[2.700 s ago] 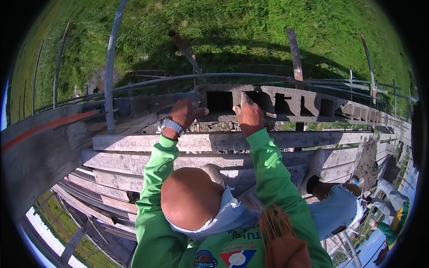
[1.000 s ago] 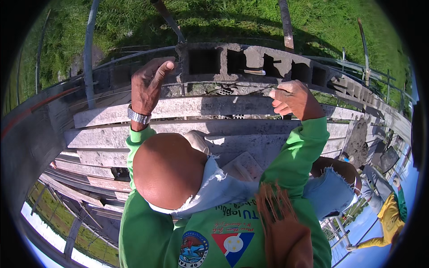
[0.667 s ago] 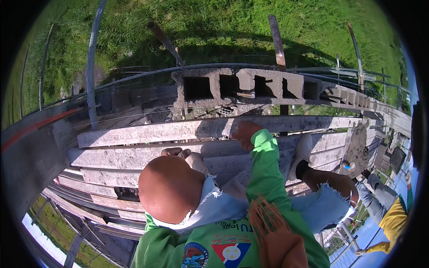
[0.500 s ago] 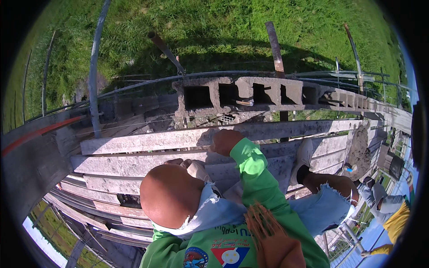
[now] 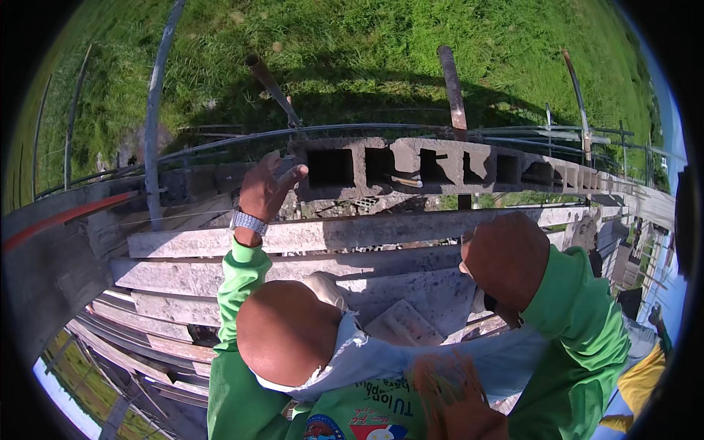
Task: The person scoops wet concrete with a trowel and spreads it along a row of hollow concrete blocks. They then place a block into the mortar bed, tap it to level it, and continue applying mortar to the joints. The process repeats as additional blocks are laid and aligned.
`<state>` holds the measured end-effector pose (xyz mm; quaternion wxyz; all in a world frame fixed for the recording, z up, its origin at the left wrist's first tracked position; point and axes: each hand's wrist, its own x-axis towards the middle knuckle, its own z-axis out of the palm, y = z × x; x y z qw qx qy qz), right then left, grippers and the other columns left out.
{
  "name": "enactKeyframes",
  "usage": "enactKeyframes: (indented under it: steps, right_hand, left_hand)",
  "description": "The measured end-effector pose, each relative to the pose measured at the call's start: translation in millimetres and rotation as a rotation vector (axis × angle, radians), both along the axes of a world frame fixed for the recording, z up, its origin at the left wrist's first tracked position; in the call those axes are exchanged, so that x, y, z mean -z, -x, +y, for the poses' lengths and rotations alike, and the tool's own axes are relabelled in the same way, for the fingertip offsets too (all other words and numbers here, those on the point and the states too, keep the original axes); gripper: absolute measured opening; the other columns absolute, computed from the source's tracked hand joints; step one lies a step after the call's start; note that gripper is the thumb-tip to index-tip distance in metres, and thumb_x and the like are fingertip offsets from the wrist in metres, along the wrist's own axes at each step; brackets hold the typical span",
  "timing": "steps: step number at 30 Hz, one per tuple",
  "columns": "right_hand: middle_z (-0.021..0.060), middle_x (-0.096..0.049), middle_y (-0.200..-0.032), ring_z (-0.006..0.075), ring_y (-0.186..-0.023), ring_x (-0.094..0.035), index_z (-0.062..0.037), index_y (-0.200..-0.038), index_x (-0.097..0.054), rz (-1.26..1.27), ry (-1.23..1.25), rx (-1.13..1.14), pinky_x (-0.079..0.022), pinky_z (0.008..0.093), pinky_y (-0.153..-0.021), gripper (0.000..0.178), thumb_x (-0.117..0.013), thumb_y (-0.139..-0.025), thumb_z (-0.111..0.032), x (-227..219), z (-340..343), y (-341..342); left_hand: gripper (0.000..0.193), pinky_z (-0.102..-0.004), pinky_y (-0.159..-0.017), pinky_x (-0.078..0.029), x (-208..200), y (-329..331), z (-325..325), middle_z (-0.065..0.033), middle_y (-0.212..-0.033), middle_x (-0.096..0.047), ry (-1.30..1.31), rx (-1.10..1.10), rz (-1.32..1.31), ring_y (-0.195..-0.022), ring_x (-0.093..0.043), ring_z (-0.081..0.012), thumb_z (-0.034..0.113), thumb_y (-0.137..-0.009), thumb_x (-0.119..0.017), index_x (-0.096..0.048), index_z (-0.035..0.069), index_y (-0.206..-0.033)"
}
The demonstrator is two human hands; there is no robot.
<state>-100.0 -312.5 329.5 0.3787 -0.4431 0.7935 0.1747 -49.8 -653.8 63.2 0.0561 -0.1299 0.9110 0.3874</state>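
My left hand (image 5: 264,192), with a metal wristwatch and a green sleeve, is raised with its fingers spread. Its fingertips are at the left end of a row of grey hollow concrete blocks (image 5: 440,163), close to the first cavity; I cannot tell if they touch it. My right hand (image 5: 506,257) hangs close to the camera over the right end of the wooden planks (image 5: 308,235). It shows only as a blurred rounded shape at the end of its green sleeve, so its fingers cannot be made out.
Rusty bars (image 5: 453,88) stick up behind the blocks, with a grey pipe (image 5: 155,125) at left and a thin rail along the wall. Grass (image 5: 367,44) lies far below. An orange-red pipe (image 5: 66,218) runs at left. A person in yellow (image 5: 645,381) is at lower right.
My left hand, out of sight half a second ago, has come back up to the block's left end. My right hand left the plank and moved right, nearer the camera.
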Motion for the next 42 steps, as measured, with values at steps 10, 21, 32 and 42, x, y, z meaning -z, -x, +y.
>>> enactKeyframes:
  steps: [10,21,32,42]
  right_hand:
    - [0.0170,-0.070,-0.100,0.0350,-0.085,-0.070,-0.0013,-0.115,-0.068,0.199,0.233,0.634,-0.056,0.0443,-0.076,0.032,-0.075,-0.088,-0.016,-36.6,135.6,-48.6]
    - [0.0214,-0.074,-0.106,0.0373,-0.088,-0.074,-0.0021,-0.132,-0.064,0.093,0.256,0.909,-0.057,0.0445,-0.079,0.046,-0.071,-0.089,-0.014,-45.4,121.4,-48.1]
    - [0.0219,-0.074,-0.103,0.0353,-0.083,-0.073,-0.0022,-0.135,-0.063,0.078,0.379,1.051,-0.056,0.0424,-0.076,0.048,-0.073,-0.089,-0.013,-50.3,120.5,-50.1]
    - [0.0235,-0.073,-0.102,0.0367,-0.084,-0.074,-0.0014,-0.135,-0.061,0.086,0.474,0.970,-0.057,0.0422,-0.074,0.048,-0.074,-0.089,-0.011,-49.0,122.5,-53.9]
  left_hand:
    - [0.063,-0.0517,-0.067,-0.051,31.0,23.3,17.2,-0.0262,-0.070,-0.066,0.100,0.156,-0.263,-0.069,-0.068,-0.0415,0.056,-0.082,-0.081,-0.069,-0.006,-0.085]
    - [0.054,-0.0532,-0.069,-0.049,42.6,13.0,18.8,-0.0295,-0.077,-0.064,0.141,0.170,-0.100,-0.075,-0.066,-0.0469,0.046,-0.083,-0.082,-0.064,-0.005,-0.080]
    - [0.054,-0.0538,-0.069,-0.050,44.1,12.6,19.0,-0.0294,-0.077,-0.066,0.127,0.183,-0.082,-0.075,-0.066,-0.0474,0.046,-0.085,-0.081,-0.064,-0.006,-0.083]
    - [0.060,-0.0509,-0.066,-0.047,38.7,19.9,14.9,-0.0250,-0.070,-0.062,0.111,0.199,-0.117,-0.067,-0.063,-0.0422,0.051,-0.083,-0.081,-0.062,-0.004,-0.075]
